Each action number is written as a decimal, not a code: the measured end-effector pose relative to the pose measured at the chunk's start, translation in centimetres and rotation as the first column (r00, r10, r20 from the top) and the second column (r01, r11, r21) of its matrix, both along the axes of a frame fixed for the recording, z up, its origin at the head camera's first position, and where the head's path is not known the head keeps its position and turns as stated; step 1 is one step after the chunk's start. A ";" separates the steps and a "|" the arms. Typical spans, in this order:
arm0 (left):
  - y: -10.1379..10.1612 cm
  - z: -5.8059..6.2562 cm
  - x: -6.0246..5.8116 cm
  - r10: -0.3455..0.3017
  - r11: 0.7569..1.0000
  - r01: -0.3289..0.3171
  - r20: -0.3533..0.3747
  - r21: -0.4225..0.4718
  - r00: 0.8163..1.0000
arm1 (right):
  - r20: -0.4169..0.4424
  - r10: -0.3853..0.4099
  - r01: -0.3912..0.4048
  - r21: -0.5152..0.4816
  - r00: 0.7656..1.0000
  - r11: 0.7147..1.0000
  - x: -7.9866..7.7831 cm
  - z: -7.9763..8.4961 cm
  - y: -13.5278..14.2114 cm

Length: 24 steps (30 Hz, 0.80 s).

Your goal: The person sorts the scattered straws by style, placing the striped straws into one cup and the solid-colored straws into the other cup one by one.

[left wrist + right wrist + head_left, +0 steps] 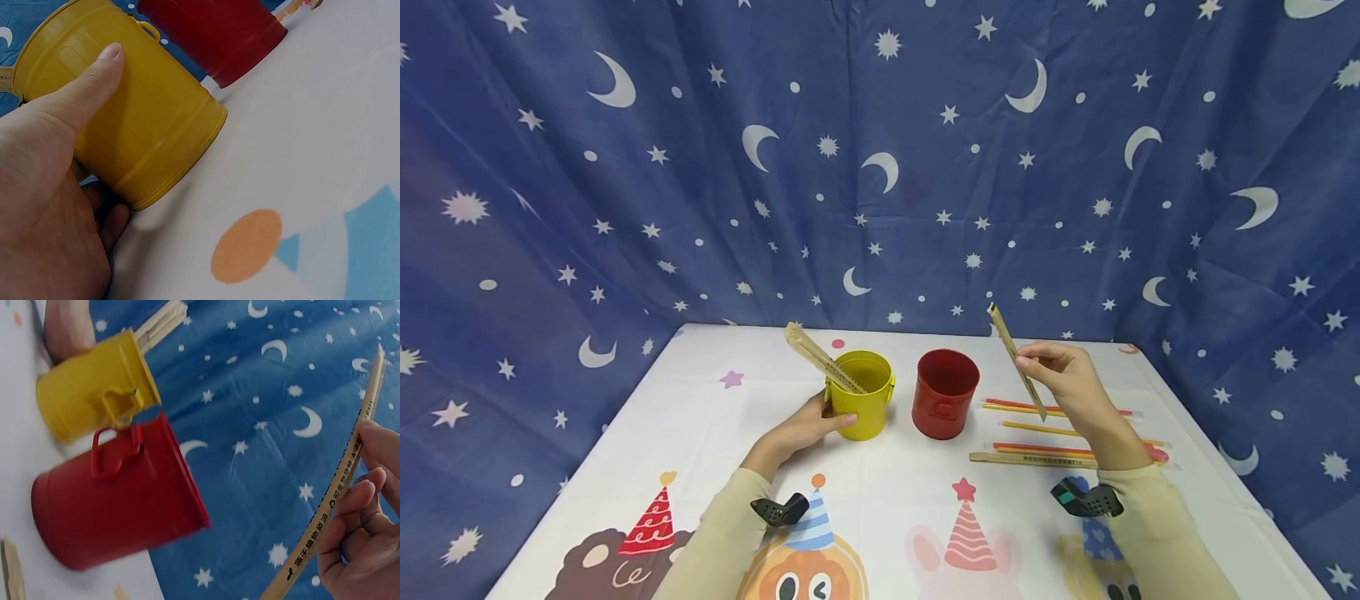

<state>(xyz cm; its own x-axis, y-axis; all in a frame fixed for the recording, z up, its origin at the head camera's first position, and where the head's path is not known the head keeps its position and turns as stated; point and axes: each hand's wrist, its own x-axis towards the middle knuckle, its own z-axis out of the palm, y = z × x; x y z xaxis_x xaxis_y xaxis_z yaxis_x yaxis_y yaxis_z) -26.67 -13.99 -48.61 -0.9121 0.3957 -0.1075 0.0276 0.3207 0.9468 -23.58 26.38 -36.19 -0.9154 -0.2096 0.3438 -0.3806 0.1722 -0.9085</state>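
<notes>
A small yellow bucket (871, 408) stands on the table, with several paper-wrapped straws (820, 357) leaning out of it to the left. My left hand (805, 429) grips this bucket from its left side, the thumb lying across its front. Beside it on the right is a red bucket (942, 408); nothing shows inside. My right hand (1067, 385) pinches a paper-wrapped straw (334, 487) between thumb and fingers, holding it tilted in the air to the right of the red bucket. Black printed characters run along the tan wrapper.
On the right of the table lie several red and orange straws (1022, 424) in clear sleeves. Another paper-wrapped straw (1000, 457) lies nearest me among them. A white cloth (700, 400) with cartoon animals covers the table, and a blue star-and-moon curtain (880, 167) hangs behind.
</notes>
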 end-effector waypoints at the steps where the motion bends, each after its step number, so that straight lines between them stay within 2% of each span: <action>1: 0.0 0.0 0.0 0.002 1.000 -0.002 0.000 0.002 1.000 | 0.002 0.014 -0.014 -0.022 1.000 1.000 -0.1 0.1 -0.3; 9: 0.0 0.0 -0.1 -0.008 1.000 0.008 -0.005 0.006 1.000 | 0.014 0.079 -0.077 -0.143 0.997 0.987 -0.5 2.1 -3.1; 14: -0.1 0.3 -0.1 -0.005 1.000 0.005 0.001 0.010 1.000 | 0.003 0.130 -0.125 -0.240 0.992 0.963 -0.7 3.3 -5.5; 24: 0.0 0.3 -0.1 -0.005 1.000 0.005 0.010 0.009 1.000 | 0.065 0.176 -0.145 -0.332 0.982 0.932 -1.4 5.2 -10.2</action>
<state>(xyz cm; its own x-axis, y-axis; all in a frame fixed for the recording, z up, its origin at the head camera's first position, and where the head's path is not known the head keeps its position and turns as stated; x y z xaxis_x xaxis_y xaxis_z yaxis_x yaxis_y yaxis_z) -26.75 -14.04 -48.33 -0.9089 0.4014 -0.1129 0.0197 0.3118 0.9500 -24.96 16.16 -30.96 -0.9095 -0.2476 0.3340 -0.2910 -0.1947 -0.9367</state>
